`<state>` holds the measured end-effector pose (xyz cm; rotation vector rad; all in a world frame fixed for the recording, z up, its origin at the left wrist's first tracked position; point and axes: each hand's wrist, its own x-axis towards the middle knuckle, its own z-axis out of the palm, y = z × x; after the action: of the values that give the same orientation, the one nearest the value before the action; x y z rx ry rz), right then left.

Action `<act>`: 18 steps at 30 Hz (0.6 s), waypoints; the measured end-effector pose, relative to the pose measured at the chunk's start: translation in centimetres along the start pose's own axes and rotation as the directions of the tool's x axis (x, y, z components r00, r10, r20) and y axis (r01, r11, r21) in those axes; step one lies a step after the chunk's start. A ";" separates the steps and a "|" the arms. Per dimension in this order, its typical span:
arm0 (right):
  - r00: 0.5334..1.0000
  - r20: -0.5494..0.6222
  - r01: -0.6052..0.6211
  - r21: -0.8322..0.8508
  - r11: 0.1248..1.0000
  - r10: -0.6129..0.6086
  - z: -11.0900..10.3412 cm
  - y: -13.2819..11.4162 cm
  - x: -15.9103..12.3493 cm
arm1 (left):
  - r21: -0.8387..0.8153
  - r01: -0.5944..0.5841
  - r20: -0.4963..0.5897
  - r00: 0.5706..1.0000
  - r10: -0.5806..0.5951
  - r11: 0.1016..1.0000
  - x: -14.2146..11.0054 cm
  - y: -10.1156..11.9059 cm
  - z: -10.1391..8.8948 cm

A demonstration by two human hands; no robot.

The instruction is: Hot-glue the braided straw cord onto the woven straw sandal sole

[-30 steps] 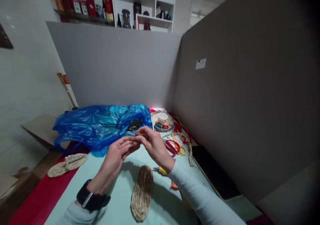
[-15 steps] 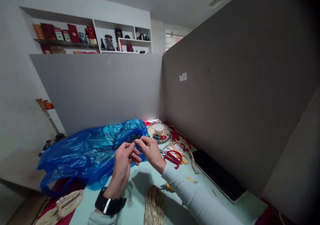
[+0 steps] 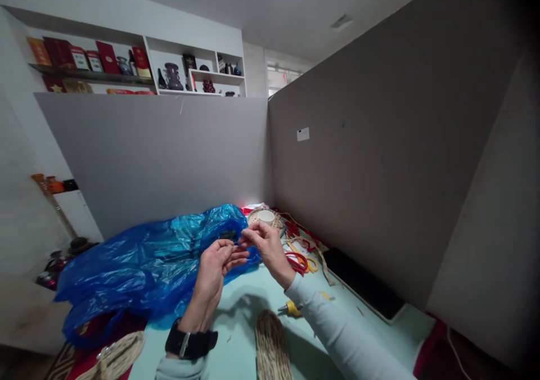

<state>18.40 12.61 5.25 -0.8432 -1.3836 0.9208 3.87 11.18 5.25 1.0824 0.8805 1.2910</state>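
My left hand (image 3: 217, 262), with a dark watch band at the wrist, is raised over the table, thumb and forefinger pressed together and the other fingers stretched out. Close by on its right, my right hand (image 3: 268, 248) makes a pinch too. Whatever lies between the fingertips is too fine to make out. Below them on the pale green table is a braided straw sole (image 3: 272, 346), cut off by the bottom edge. A yellow-handled tool with a dark pointed tip (image 3: 292, 308) lies beside the sole, under my right forearm.
A blue plastic bag (image 3: 143, 267) spreads across the back left, and a straw sandal (image 3: 120, 354) lies front left. Behind my right hand are a white cup (image 3: 265, 217), red-handled scissors (image 3: 300, 261) and cord. A black flat panel (image 3: 363, 281) borders the right; grey partitions (image 3: 169, 155) enclose the table.
The camera view has tilted up and shifted. My hands, close together earlier, now have a small gap between their fingertips, with my right hand drawn off to the right.
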 end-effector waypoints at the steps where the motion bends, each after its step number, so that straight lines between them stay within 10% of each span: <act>1: 1.000 -0.015 -0.002 -0.026 1.000 0.002 -0.3 -0.2 -0.3 | -0.010 -0.010 0.030 1.000 0.010 1.000 -0.2 0.1 0.2; 11: 0.986 -0.047 0.135 -0.312 0.940 -0.157 -1.6 -1.8 -2.5 | -0.080 -0.060 0.198 0.977 0.075 0.995 -2.0 2.0 1.2; 18: 0.919 0.080 0.358 -0.583 0.729 -0.387 0.2 -2.3 -4.1 | -0.148 -0.013 0.155 0.987 0.037 0.989 -2.2 2.2 1.7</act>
<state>18.38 7.95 5.63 -0.9800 -1.7502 0.1353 4.64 8.72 7.71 1.0656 0.6453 1.2520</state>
